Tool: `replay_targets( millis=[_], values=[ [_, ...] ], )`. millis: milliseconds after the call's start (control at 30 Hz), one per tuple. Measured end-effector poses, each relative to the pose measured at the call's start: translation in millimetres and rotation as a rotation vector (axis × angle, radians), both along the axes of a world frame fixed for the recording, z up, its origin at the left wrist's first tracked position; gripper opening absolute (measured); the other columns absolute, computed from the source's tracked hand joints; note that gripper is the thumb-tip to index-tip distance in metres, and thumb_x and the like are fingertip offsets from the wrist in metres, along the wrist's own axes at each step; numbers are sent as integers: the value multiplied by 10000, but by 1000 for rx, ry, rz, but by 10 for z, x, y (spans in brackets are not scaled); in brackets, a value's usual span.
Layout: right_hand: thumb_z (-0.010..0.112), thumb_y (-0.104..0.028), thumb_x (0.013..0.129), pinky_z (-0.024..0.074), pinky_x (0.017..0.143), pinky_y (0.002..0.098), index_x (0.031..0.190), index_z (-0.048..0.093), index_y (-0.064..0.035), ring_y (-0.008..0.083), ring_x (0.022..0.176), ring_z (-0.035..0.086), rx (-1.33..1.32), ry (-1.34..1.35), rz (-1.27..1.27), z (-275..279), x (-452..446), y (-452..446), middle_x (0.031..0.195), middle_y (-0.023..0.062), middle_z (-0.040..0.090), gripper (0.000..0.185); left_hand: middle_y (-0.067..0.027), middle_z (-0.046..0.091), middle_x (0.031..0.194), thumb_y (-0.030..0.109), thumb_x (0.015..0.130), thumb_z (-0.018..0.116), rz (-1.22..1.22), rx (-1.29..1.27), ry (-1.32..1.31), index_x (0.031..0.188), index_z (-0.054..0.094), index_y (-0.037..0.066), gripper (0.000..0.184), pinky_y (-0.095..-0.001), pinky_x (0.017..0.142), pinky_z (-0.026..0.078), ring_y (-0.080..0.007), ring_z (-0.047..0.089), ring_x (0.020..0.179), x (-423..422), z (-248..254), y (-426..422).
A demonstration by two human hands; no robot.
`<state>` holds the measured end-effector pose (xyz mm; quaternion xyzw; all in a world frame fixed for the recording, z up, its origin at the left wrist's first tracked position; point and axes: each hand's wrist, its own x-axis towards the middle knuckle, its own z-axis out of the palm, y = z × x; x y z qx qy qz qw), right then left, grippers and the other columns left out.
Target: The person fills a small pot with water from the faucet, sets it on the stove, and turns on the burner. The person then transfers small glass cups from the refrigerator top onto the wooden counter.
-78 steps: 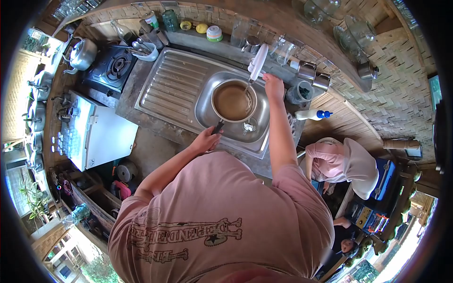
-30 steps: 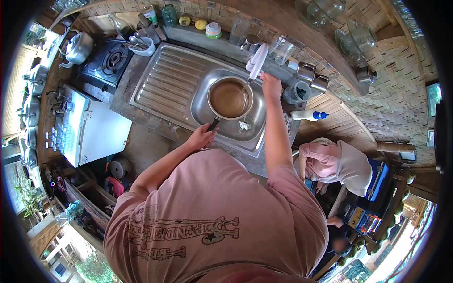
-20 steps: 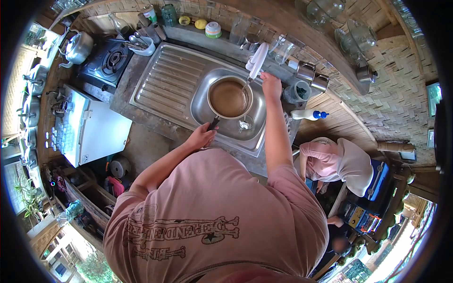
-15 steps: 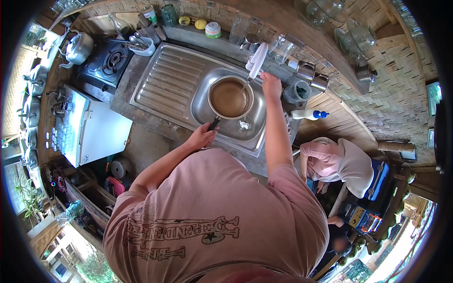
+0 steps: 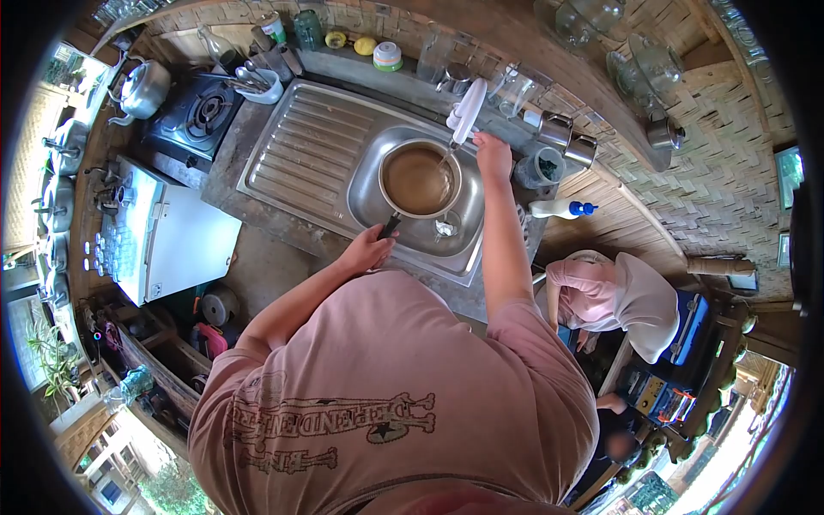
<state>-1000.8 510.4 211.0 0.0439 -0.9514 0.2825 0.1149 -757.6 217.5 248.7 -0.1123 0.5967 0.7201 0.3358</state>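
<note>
Presently, the left grip (image 5: 366,250) wraps the near handle (image 5: 390,225) of the pan (image 5: 418,178); the right grip (image 5: 493,158) is at the far white faucet (image 5: 469,112), whether pinching I cannot tell.

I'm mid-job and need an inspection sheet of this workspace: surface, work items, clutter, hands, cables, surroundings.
Surface: metal sink with ribbed drainboard, set in a grey counter.
Work items: saucepan in the basin under the white faucet, water running in.
Clutter: utensil tub left of the drainboard; blue-capped bottle on the right.
Hands: left hand grips the saucepan's handle; right hand at the faucet, grip unclear.
Cables: nothing seen.
Surroundings: stove and kettle on the left; another person bending on the right.
</note>
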Motion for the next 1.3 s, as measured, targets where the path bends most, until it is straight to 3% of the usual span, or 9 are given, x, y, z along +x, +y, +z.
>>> replay_targets(
  millis=[100, 167, 1000, 1100, 1300],
  values=[
    [644, -159, 902, 558, 784, 424, 977, 760, -127, 312, 884, 710, 12, -3, 13, 5, 0, 0, 971, 88, 744, 142, 10, 449, 675, 128, 1007, 519, -1, -10, -1, 1248, 498, -8, 278, -255, 452, 341, -81, 422, 488, -8, 40, -2],
    [642, -83, 874, 568, 769, 397, 966, 762, -98, 292, 845, 724, -4, 46, 31, 12, 3, -4, 916, 104, 750, 152, 10, 450, 677, 132, 1007, 523, -8, -23, 2, 1246, 500, -7, 278, -255, 451, 342, -80, 421, 488, -6, 46, 0],
    [649, -169, 901, 558, 795, 432, 974, 764, -142, 317, 896, 710, 75, 20, -9, 72, 30, -33, 969, 85, 745, 139, 6, 484, 693, 152, 998, 532, -37, -79, 33, 1266, 502, -9, 315, -257, 460, 360, -80, 450, 497, 14, -27, -16],
    [701, -148, 863, 561, 765, 437, 970, 765, -125, 332, 851, 708, 31, 52, -21, 58, 26, -32, 921, 126, 735, 126, 6, 485, 697, 153, 998, 532, -39, -85, 33, 1270, 501, -7, 318, -258, 462, 361, -80, 451, 501, 8, -21, -17],
    [653, -166, 898, 556, 806, 424, 963, 765, -140, 311, 894, 709, 44, 27, 14, -15, -18, 0, 955, 86, 747, 133, 3, 488, 709, 148, 994, 533, -35, -61, 27, 1277, 496, -4, 324, -256, 462, 359, -80, 450, 505, 16, -60, -26]
  ],
)
